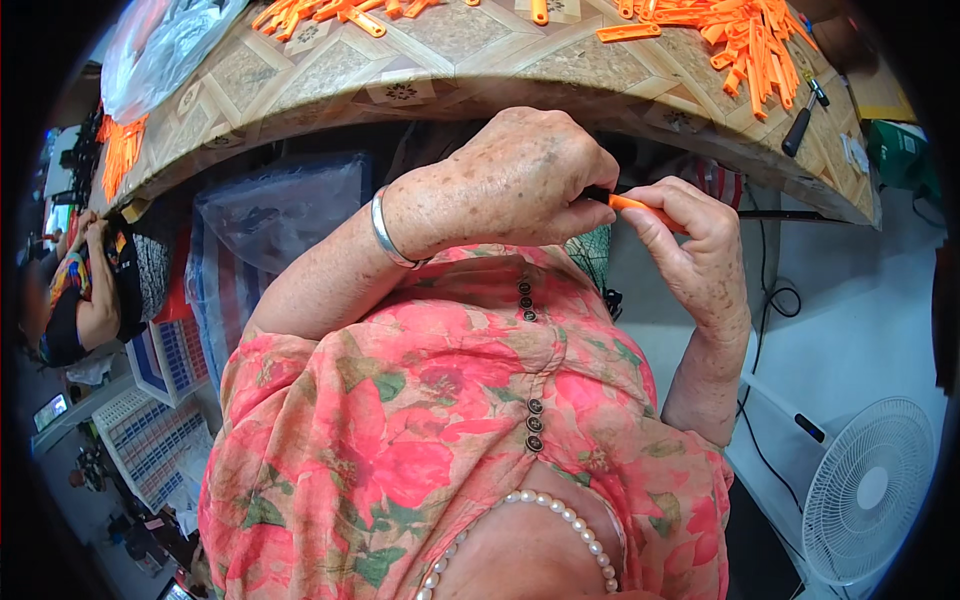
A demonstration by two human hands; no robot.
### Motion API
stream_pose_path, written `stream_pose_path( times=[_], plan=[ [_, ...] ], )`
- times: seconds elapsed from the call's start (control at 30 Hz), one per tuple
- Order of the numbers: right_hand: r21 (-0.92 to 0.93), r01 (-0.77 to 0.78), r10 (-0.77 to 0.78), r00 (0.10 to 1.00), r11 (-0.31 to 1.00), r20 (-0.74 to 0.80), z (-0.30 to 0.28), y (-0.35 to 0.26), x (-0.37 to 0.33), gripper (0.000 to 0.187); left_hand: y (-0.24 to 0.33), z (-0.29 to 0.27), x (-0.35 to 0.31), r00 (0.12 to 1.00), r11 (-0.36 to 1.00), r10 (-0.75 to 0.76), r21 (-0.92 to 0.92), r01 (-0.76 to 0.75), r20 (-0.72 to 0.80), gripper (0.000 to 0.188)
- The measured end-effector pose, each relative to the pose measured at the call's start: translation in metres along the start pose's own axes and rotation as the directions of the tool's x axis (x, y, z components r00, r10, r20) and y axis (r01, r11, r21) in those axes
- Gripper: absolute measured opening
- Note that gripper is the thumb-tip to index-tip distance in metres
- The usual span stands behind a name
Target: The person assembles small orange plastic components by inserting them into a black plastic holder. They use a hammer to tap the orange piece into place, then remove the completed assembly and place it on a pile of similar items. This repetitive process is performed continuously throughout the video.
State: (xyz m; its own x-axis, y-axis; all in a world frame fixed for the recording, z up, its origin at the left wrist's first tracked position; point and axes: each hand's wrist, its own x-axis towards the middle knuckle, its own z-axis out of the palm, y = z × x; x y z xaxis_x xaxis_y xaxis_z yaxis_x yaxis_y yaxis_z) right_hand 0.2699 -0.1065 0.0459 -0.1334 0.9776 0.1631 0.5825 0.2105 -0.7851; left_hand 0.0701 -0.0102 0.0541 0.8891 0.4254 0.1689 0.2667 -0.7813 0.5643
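In front of my chest, my two hands meet. My left hand [530, 180], with a silver bangle on its wrist, is closed on a small black piece [597, 193]. Its fingers hide most of that piece, so its kind cannot be made out. Between the thumb and fingers of my right hand [695, 235] is a slim orange plastic handle [645, 211]. One end of the handle meets the black piece at my left fingertips; whether they are joined cannot be told. A large heap of similar orange plastic pieces [755, 45] lies on the table [450, 60].
A small hammer [805, 118] lies at the table's right end. Clear plastic bags [165, 60] rest at the far left. A white fan [872, 488] stands low on the right, with a black cable [765, 300] nearby. Another person [95, 290] sits at the left.
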Motion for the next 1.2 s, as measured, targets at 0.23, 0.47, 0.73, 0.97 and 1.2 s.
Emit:
stream_pose_path(
  times=[0.23,0.47,0.73,0.97,1.2],
  plan=[
    [0.044,-0.020,0.021,1.000,0.999,-0.021,0.010,0.002,-0.002,0.009,0.002,0.006,0.001,0.999,0.994,0.046,0.103,-0.045,0.000,0.015],
    [0.073,-0.007,0.018,0.988,0.997,-0.154,0.036,0.023,-0.001,0.011,-0.008,0.019,0.000,1.000,0.977,-0.001,0.213,0.003,-0.012,0.014],
    [-0.077,0.024,-0.041,0.976,0.997,-0.216,0.024,0.017,0.001,0.011,-0.005,0.016,0.007,0.987,0.936,0.105,0.349,-0.056,-0.122,0.011],
    [0.061,-0.035,0.041,0.994,0.997,-0.098,0.022,0.021,0.001,0.009,-0.016,0.021,0.007,0.957,0.932,0.228,0.325,-0.161,-0.178,0.014],
    [-0.172,0.033,-0.060,0.986,0.985,-0.154,0.030,0.018,0.001,0.010,-0.020,0.028,0.008,0.948,0.935,0.263,0.291,-0.204,-0.180,0.015]
  ],
)
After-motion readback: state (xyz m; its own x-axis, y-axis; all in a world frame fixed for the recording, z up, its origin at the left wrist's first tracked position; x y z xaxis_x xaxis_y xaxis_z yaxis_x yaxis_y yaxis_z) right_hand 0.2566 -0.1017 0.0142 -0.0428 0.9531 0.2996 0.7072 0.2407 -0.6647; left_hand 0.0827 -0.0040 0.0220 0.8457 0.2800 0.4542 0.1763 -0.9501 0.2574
